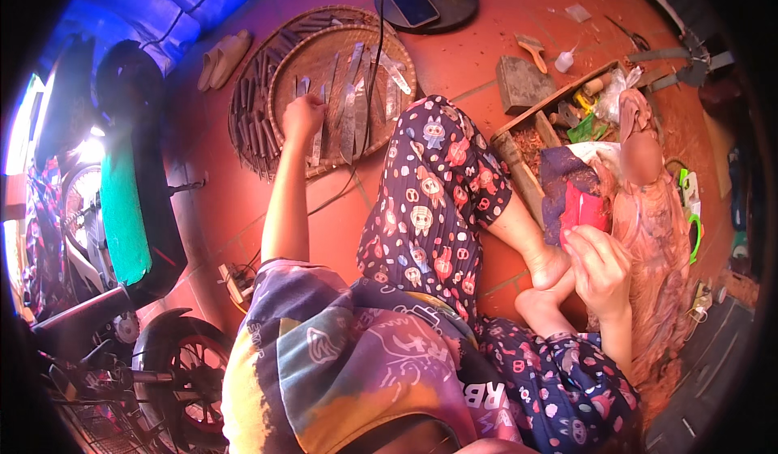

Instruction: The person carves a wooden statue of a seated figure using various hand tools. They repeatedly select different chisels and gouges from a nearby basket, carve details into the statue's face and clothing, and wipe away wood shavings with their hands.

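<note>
While we sit on the red floor (486,16) with a motorbike (121,235) parked at our far left, our left hand (301,117) stretches out to the round woven tray (324,57), fingers curled down among the long metal blades (350,105) laid side by side across it; whether it has closed on one we cannot tell. The blades lie spread flat, probably so each can be picked out singly, and darker tools (251,122) fan along the tray's left rim. A pair of slippers (223,57) rests just beyond that rim. Past the tray's far edge a phone (412,4) lies on a round black base (454,12). Our patterned knee rises in the middle. Further right, a wooden box (559,117) holds small tools and shavings. Our right hand (598,266) rests against the reddish wood carving (648,211), fingers loosely bent and steadying it beside our bare foot (543,280), with a red cloth (582,209) just above.
</note>
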A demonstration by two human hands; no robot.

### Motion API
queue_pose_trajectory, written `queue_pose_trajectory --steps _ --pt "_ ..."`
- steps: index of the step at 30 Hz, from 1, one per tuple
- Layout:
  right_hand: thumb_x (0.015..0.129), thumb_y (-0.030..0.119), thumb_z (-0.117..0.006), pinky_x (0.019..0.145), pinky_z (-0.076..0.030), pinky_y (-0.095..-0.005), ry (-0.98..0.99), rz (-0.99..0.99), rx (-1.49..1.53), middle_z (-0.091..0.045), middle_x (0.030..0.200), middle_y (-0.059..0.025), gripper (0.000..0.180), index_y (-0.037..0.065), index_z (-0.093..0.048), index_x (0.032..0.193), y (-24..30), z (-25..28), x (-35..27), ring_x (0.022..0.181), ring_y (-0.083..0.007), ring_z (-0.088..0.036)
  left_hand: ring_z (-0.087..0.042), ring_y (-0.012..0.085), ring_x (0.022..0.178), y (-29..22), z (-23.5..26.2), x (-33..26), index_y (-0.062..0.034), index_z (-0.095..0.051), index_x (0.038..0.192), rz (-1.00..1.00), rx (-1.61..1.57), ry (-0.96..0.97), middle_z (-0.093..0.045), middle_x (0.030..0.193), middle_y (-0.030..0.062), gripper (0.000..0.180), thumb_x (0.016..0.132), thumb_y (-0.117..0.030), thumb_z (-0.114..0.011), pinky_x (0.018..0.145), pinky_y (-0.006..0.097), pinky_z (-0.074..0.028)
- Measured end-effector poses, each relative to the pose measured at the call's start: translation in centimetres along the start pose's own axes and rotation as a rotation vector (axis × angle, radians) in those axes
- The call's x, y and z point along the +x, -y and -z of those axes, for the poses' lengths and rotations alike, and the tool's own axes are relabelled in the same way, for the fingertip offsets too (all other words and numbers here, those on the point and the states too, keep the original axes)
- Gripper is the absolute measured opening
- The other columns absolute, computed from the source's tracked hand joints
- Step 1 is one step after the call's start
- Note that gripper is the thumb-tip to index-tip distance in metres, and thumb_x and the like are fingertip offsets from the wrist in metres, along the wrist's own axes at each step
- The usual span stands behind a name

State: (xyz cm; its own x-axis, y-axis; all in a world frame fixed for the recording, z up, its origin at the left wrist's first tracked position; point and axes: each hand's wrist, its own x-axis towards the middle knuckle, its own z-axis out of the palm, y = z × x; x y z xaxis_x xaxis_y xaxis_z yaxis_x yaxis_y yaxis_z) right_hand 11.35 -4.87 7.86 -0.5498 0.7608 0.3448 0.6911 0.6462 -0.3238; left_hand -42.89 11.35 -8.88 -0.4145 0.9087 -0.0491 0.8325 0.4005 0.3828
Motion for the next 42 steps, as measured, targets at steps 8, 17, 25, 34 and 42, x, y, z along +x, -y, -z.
queue_pose_trajectory --steps 8,17,25,34,42 --pt "0.077 0.003 -0.071 0.07 -0.054 -0.0402 0.006 -0.022 0.004 -0.068 0.096 -0.0098 0.022 0.001 -0.071 0.099 0.2 0.3 -0.2 0.08 -0.0284 -0.068 -0.071 0.0366 0.096 -4.9 -2.7 -0.5 -0.0163 -0.078 0.09 0.069 0.084 -0.053 -0.074 0.095 0.018 0.015 0.079 -0.025 -0.074 0.085 0.046 -0.056" --pt "0.079 0.007 -0.069 0.07 -0.053 -0.04 0.074 -0.046 0.036 -0.066 0.093 -0.0089 0.021 0.003 -0.07 0.099 0.2 -0.3 -0.6 0.078 -0.0275 -0.067 -0.071 0.0377 0.096 -0.4 -5.8 4.5 -0.0125 -0.079 0.093 0.041 0.272 0.033 -0.073 0.099 0.0216 0.023 0.076 -0.023 -0.067 0.088 0.045 -0.056" --pt "0.082 0.018 -0.068 0.068 -0.055 -0.0372 0.048 0.015 0.021 -0.065 0.093 -0.0055 0.014 0.008 -0.067 0.092 -1.0 -1.6 -1.8 0.077 -0.0214 -0.065 -0.069 0.0204 0.074 2.5 -2.3 4.0 0.0035 -0.073 0.096 -0.019 -0.153 0.18 -0.074 0.087 0.0108 0.028 0.089 -0.022 -0.066 0.067 0.035 -0.052" --pt "0.081 0.047 -0.074 0.087 -0.053 -0.0425 -0.529 -0.061 0.183 -0.057 0.118 -0.0172 0.085 -0.001 -0.045 0.145 1.5 -2.4 3.8 0.096 -0.0293 -0.06 -0.068 0.019 0.086 -25.4 0.1 -20.5 0.0006 -0.064 0.105 -0.937 -1.033 0.544 -0.068 0.105 0.0132 0.013 0.093 -0.001 -0.068 0.077 0.03 -0.055" --pt "0.072 0.013 -0.076 0.055 -0.049 -0.0322 -0.524 0.079 -0.045 -0.056 0.069 -0.0041 0.015 0.002 -0.07 0.081 1.0 -0.6 3.9 0.06 -0.0182 -0.056 -0.065 0.019 0.094 -36.4 -6.9 -28.4 0.0003 -0.061 0.108 -1.041 -1.294 0.876 -0.064 0.113 0.014 0.018 0.092 -0.002 -0.068 0.082 0.03 -0.054"
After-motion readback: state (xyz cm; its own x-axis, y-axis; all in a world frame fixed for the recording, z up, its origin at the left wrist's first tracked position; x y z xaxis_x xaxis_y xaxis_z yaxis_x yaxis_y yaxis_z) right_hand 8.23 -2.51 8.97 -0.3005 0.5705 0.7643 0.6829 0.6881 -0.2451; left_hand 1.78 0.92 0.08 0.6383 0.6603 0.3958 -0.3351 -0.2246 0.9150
